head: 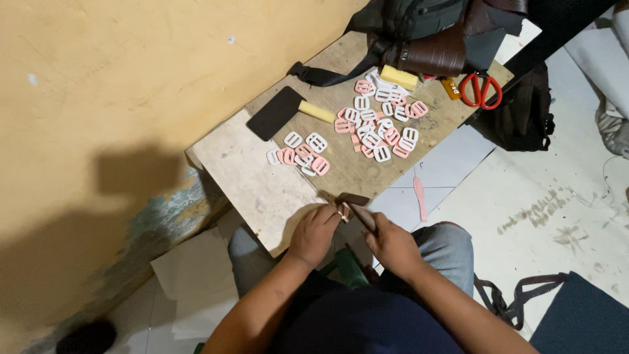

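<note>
A dark bag (426, 26) sits at the far end of the wooden table (262, 183); what it holds cannot be seen. At the near edge, the left hand (314, 231) pinches a pink buckle (343, 211) between its fingertips, while the right hand (390, 244) grips a brown strap (360, 211) that meets the buckle. Both forearms angle in from below. Farther along the table lie a heap of pink and white buckles (373, 124), a flat black tool with a yellow handle (288, 111), a yellow block (398, 77) and red scissors (481, 90).
</note>
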